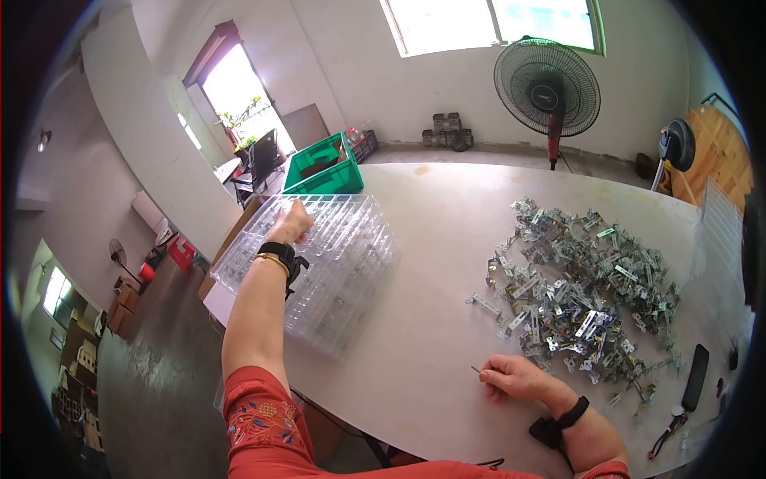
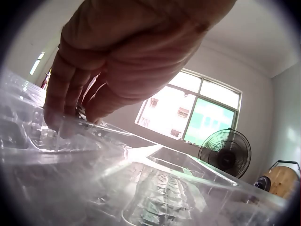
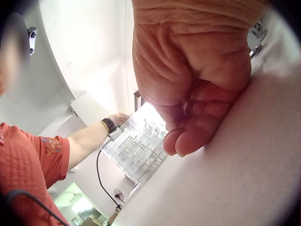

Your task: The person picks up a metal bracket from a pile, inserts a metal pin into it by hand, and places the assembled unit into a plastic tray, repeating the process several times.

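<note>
A stack of clear plastic trays (image 1: 343,271) with rows of compartments stands at the left of the table. My left hand (image 1: 294,222) reaches over the top tray, fingertips down in a compartment. Between its thumb and fingers a small metal part (image 2: 81,113) shows, mostly hidden by the fingers. Low over the table, my right hand (image 1: 515,378) pinches a thin metal piece (image 1: 475,369) that sticks out to the left; in the right wrist view the curled fingers hide it. Beyond that hand lies a big heap of small metal brackets (image 1: 590,279).
Behind the trays is a green crate (image 1: 323,164). A black phone-like object (image 1: 696,377) and a small corded item (image 1: 670,427) lie at the right. Clear plastic trays (image 1: 718,255) stand on the right edge. A fan (image 1: 547,96) stands beyond the table (image 1: 431,239).
</note>
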Available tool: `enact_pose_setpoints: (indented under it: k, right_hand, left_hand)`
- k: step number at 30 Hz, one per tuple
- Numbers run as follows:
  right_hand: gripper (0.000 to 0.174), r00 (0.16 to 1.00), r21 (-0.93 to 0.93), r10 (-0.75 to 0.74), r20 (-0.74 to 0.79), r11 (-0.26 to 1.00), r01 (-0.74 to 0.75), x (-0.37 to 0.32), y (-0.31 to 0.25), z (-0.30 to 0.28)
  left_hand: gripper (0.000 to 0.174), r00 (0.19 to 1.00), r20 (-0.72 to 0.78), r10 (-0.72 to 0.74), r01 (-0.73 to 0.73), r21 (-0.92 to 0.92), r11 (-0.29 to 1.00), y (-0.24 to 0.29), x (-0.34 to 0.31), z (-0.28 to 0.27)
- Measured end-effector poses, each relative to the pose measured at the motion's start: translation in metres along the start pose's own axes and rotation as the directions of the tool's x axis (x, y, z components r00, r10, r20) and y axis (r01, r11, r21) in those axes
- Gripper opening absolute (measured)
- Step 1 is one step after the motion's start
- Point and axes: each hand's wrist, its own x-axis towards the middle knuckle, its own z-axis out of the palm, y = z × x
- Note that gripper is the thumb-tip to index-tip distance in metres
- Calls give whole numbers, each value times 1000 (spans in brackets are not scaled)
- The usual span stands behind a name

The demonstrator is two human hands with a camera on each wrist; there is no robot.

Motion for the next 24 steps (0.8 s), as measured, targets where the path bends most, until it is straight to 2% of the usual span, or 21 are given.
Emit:
enact_pose_setpoints:
  k: [6, 10, 13, 15, 17, 19, 20, 21, 23, 24]
  right_hand:
    - [22, 1000, 0, 1, 2, 1000, -1, -1, -1, 0]
    - [22, 1000, -8, 1, 3, 1000, -1, -2, -3, 0]
    - [22, 1000, 4, -3, 5, 1000, 3, -1, -1, 0]
    - [23, 1000, 15, -4, 8, 1000, 4, 1, 1, 0]
    - [23, 1000, 9, -1, 6, 1000, 1, -1, -2, 1]
    - [23, 1000, 6, 4, 2, 1000, -4, -2, -4, 1]
    - [23, 1000, -8, -6, 1, 1000, 6, -2, -5, 1]
    - [24, 1000, -22, -15, 1, 1000, 15, -1, -4, 1]
    - [24, 1000, -14, 0, -13, 1000, 0, 1, -2, 1]
    - [23, 1000, -33, -6, -7, 999, 6, 1, -4, 2]
  left_hand:
    - [17, 998, -40, 46, -37, 187, 982, 2, -4, 1]
    - [19, 996, -83, 35, -22, 150, 988, 1, -1, 4]
    - [24, 1000, -9, -4, 6, 169, 986, -1, 3, 5]
    - [28, 978, -192, 82, -52, 158, 986, -2, 1, 9]
    - [30, 984, -162, 72, -44, 171, 984, 3, -1, 4]
    - [31, 968, -189, 167, -112, 269, 957, 26, -28, -11]
    - [31, 937, -215, 276, -205, 299, 932, 31, -31, -13]
    - [31, 935, -163, 313, -265, 261, 928, 43, -42, -20]
    - [29, 856, -181, 484, -458, 169, 873, 60, -58, -14]
    - [28, 840, -127, 527, -523, 68, 850, 79, -80, -13]
